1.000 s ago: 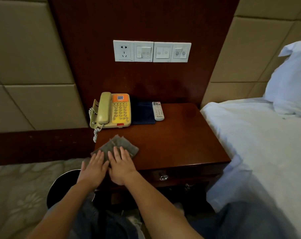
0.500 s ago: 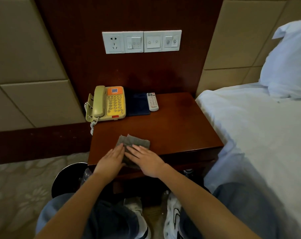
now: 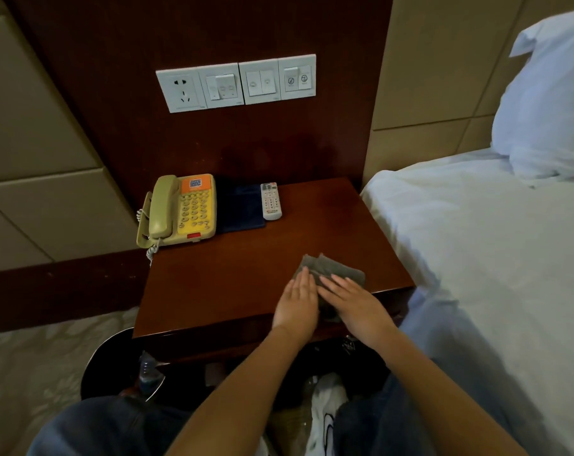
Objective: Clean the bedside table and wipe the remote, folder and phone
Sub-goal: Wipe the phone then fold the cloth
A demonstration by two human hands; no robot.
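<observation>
A dark wooden bedside table [image 3: 233, 278] fills the middle of the head view. At its back left stands a beige and yellow phone [image 3: 180, 210]. A dark blue folder [image 3: 241, 207] lies beside it, and a white remote [image 3: 271, 201] lies to the folder's right. A grey cloth [image 3: 331, 269] lies near the table's front right corner. My left hand [image 3: 297, 306] and my right hand [image 3: 353, 304] press flat on the cloth side by side, fingers straight.
A bed with a white sheet [image 3: 496, 258] and a pillow [image 3: 549, 103] borders the table on the right. A socket and switch panel [image 3: 236, 82] sits on the wall above. A black bin [image 3: 114, 363] stands on the floor at the front left.
Both hands have slid the cloth from the table's front left across to its front right. The phone, folder and remote have not moved.
</observation>
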